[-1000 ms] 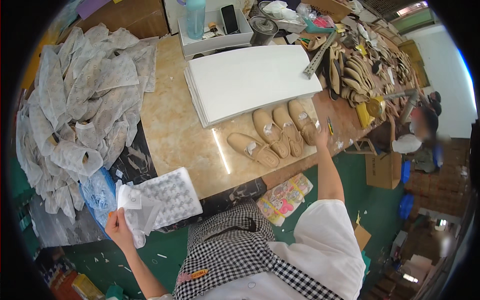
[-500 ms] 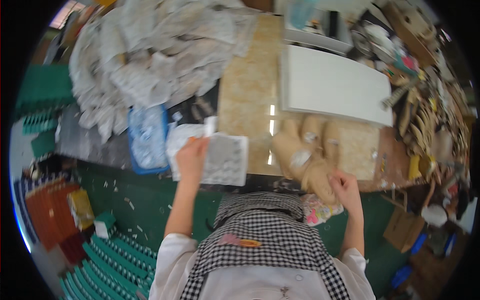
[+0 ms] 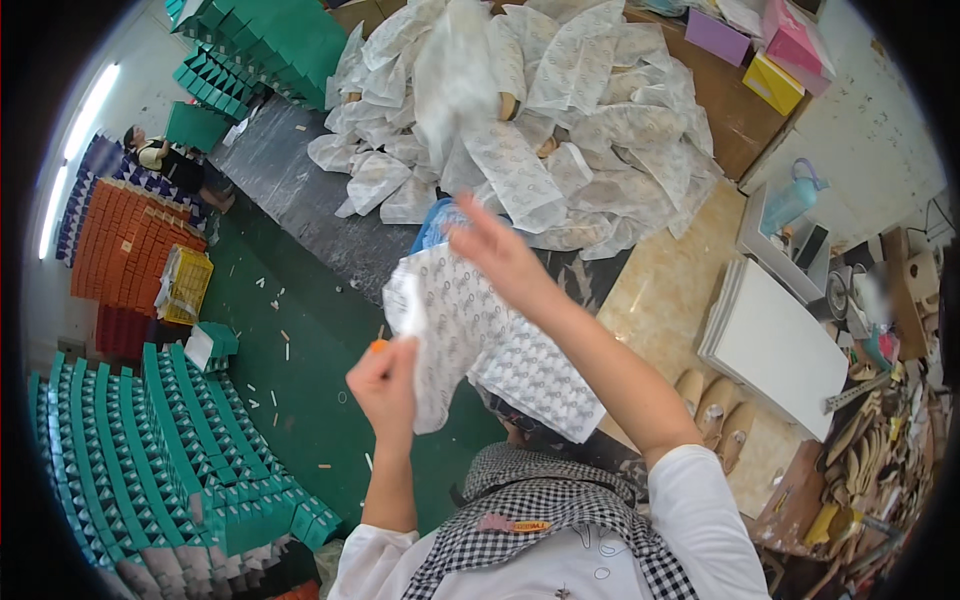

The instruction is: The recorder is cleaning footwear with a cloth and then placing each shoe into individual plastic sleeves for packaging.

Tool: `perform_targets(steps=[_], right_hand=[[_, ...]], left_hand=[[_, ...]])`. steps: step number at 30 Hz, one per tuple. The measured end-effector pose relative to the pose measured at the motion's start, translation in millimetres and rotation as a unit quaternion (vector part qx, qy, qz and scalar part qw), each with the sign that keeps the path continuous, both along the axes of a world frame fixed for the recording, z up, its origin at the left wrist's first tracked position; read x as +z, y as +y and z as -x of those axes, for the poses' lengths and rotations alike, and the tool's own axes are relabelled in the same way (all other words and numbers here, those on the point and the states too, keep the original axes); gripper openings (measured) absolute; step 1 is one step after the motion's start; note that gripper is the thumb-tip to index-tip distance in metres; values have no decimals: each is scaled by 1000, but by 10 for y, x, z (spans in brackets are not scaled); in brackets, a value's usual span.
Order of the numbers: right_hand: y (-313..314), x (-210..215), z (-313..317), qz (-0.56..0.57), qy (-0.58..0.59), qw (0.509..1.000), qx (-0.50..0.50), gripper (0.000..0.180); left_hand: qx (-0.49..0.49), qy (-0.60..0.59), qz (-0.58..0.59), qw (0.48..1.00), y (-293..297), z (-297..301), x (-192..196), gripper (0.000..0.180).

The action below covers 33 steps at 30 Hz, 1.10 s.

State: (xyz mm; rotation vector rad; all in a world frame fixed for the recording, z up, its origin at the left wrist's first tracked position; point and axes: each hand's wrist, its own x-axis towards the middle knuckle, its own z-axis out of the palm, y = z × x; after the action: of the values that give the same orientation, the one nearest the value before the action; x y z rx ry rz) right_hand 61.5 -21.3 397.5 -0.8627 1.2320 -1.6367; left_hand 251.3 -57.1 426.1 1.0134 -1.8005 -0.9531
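Note:
My left hand is closed on a thin white printed bag, which hangs limp in front of me; something orange shows at its fingertips. My right hand reaches forward over that bag, fingers stretched out and holding nothing. Beyond it, a motion-blurred white bundle appears above the heap of printed white bags, several with beige shoes showing inside. Flat printed bags lie stacked at the table's near edge. Partly hidden behind my right hand is a blue tray.
Beige shoes stand on the table to the right, beside a stack of white boards. Shoe soles and tools crowd the far right. Green boxes are stacked on the left floor. A person is at the far left.
My view has turned left. My right hand has left the beige shoe and swung forward over the table. My left hand has lifted a printed bag off the stack. A blurred bundle now shows over the heap.

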Motion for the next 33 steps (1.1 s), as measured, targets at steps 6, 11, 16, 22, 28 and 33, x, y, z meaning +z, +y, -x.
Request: perform_targets(steps=[6,11,16,22,28,33], right_hand=[[757,-387,-182,-86,38,996,9,15],[2976,-1518,441,-333,288,842,-311,23],[5900,-3283,-186,-729,309,510,-337,50],[4816,-2159,-208,-540,274,604,-518,20],[3772,-290,-256,-398,135,859,-290,23],[2359,-724,-313,-308,-72,946,-67,30]], left_hand=[[-109,26,-111,987,212,446,-390,9],[-204,-32,-86,975,165,551,-782,9],[-291,-129,29,948,446,858,-744,9],[-300,-180,72,934,582,938,-968,10],[-323,-278,207,881,711,1045,-1105,17],[-406,-175,177,879,1189,462,-605,12]])
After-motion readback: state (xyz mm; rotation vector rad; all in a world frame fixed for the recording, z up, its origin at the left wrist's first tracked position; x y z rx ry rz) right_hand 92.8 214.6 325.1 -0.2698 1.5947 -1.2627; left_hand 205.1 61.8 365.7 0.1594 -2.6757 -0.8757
